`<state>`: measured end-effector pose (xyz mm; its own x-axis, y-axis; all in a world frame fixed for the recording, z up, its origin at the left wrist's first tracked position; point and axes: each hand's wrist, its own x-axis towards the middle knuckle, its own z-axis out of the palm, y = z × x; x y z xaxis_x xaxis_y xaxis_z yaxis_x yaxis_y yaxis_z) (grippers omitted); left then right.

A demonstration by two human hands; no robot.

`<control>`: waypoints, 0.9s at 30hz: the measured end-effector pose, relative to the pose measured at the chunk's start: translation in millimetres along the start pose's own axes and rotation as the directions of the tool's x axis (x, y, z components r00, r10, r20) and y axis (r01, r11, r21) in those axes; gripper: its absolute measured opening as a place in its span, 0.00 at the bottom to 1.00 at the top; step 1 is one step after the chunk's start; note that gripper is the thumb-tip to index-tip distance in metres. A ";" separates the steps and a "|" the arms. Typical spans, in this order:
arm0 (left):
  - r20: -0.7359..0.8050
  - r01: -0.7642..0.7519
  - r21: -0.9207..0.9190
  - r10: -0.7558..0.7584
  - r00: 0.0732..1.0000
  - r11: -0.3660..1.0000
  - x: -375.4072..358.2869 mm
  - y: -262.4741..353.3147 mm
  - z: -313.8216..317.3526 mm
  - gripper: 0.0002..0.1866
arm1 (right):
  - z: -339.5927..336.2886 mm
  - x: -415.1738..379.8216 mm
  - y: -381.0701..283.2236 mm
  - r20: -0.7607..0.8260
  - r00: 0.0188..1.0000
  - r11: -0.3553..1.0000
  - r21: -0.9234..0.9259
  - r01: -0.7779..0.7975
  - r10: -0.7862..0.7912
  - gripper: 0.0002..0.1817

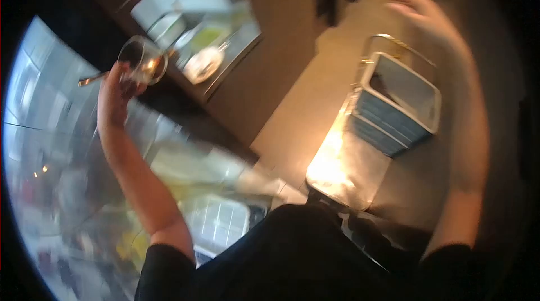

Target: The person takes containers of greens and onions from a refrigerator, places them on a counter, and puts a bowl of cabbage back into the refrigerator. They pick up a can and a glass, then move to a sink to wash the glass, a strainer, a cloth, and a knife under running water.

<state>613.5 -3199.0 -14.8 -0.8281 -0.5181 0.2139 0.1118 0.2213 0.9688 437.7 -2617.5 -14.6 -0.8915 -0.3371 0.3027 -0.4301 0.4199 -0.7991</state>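
My left hand [121,88] is raised at the upper left, its fingers closed on a clear round glass [151,60]. A thin, shiny strip [91,79] sticks out to the left beside that hand; I cannot make out what it is or whether it is held. At the upper right my right hand [415,7] is raised with the arm stretched forward. Motion blurs its fingers, and nothing shows clearly in them. Below and left of it, a blue-grey bin with a pale rim [388,124] stands on a metal trolley [360,180].
A brown partition [275,25] has an opening with a pale dish [203,65] and other blurred items in it. At the lower left, a white grid-patterned rack or tray [219,221] lies near my body. The trolley's rail [402,42] rises behind the bin above the tan floor [298,90].
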 end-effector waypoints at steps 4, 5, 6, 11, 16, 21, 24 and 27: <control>-0.221 0.023 0.103 0.001 0.975 0.994 -20.3 -0.4 -16.1 0.19 | -53.8 22.8 121.0 -0.231 0.969 0.966 -0.258 0.023 -0.085 0.22; -0.250 0.054 0.120 -0.022 0.968 0.991 -21.6 -6.6 -23.1 0.19 | -46.4 16.4 130.7 -0.249 0.969 0.966 -0.253 -0.061 -0.004 0.23; -0.267 0.080 0.132 -0.043 0.963 0.988 -20.2 -11.7 -29.1 0.19 | -45.9 7.2 137.3 -0.277 0.958 0.955 -0.253 -0.152 0.079 0.24; -0.350 0.178 0.012 -0.163 0.923 0.984 -24.9 -57.3 -20.4 0.20 | 18.8 -21.8 218.9 -0.083 0.971 0.971 -0.068 -0.228 0.223 0.21; -0.281 0.304 -0.125 -0.327 0.902 0.945 -1.1 -155.5 19.2 0.20 | 147.9 -65.8 253.7 0.117 0.889 0.869 0.190 -0.457 0.442 0.14; -0.049 0.479 -0.277 -0.510 0.859 0.833 77.1 -234.6 88.3 0.18 | 220.0 -75.4 270.9 0.304 0.815 0.844 0.056 -0.533 0.494 0.16; -0.039 0.462 -0.374 -0.511 0.859 0.804 149.8 -269.6 129.7 0.17 | 247.6 -60.4 284.3 0.368 0.737 0.789 0.013 -0.614 0.568 0.18; -0.070 0.455 -0.394 -0.519 0.852 0.799 255.6 -320.9 133.9 0.24 | 263.6 -29.8 292.5 0.398 0.686 0.755 -0.026 -0.656 0.609 0.20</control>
<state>292.4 -3291.8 -287.8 -0.7251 -0.6139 -0.3122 -0.0706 -0.3847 0.9203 375.9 -2706.8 -394.3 -0.8168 -0.3105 -0.4862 0.2564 0.5595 -0.7881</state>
